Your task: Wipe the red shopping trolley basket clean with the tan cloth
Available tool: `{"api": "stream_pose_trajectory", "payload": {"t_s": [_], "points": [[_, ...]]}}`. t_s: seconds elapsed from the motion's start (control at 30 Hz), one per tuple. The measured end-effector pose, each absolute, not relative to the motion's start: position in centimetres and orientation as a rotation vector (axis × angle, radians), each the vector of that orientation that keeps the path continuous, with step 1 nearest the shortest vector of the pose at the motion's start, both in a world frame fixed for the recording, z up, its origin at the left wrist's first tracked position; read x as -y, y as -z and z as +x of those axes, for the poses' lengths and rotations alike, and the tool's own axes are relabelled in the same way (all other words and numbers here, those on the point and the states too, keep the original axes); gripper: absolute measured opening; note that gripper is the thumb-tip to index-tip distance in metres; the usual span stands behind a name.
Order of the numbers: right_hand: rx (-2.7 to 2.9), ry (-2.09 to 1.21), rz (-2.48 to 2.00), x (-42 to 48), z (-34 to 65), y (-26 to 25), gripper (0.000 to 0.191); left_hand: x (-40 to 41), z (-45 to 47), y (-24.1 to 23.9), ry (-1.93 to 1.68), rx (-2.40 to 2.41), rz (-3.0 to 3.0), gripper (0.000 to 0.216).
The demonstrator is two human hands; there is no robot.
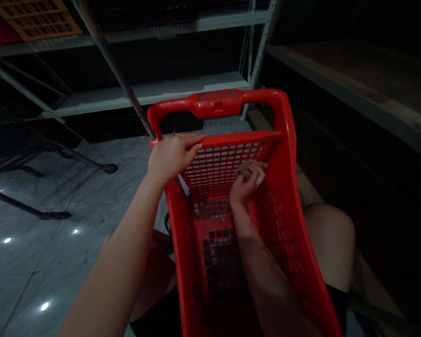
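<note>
A red plastic shopping basket (pixel 284 154) with lattice walls stands between my knees, its handle bar at the far end. My left hand (pixel 171 154) rests on the far left rim, fingers curled over the edge of the lattice wall. My right hand (pixel 247 180) reaches inside the basket, fingers closed on a small crumpled brownish thing (pixel 247 166) pressed against the far wall. What that thing is I cannot make out.
Metal shelving (pixel 150 93) runs across the back, with an orange crate (pixel 35 18) on the upper left shelf. A wooden shelf (pixel 354 79) lies to the right. Dark metal legs (pixel 56 154) stand on the grey tiled floor at left.
</note>
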State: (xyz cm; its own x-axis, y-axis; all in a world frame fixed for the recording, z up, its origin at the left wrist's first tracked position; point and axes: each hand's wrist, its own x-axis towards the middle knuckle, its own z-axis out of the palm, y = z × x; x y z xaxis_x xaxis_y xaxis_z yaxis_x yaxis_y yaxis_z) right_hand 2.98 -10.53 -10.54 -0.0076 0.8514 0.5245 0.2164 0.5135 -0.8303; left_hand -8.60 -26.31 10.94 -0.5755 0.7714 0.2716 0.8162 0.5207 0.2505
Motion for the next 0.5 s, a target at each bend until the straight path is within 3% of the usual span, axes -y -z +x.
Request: {"api": "stream_pose_trajectory", "payload": {"t_s": [0.1, 0.2, 0.33, 0.5], "points": [[1.523, -0.478, -0.721, 8.1, 1.6, 6.1, 0.03, 26.4, -8.7, -10.8, 0.558, 2.611, -1.387, 0.035], [1.577, -0.325, -0.665, 7.6, 0.9, 5.0, 0.041, 26.3, -8.8, -10.8, 0.573, 2.614, -1.387, 0.035], [1.641, -0.313, -0.821, 9.9, 1.6, 9.7, 0.043, 26.2, -8.9, -10.7, 0.575, 2.615, -1.376, 0.034], [1.7, -0.665, -1.085, 13.2, 4.1, 16.0, 0.042, 26.1, -8.8, -10.9, 0.574, 2.63, -1.357, 0.035]]}}
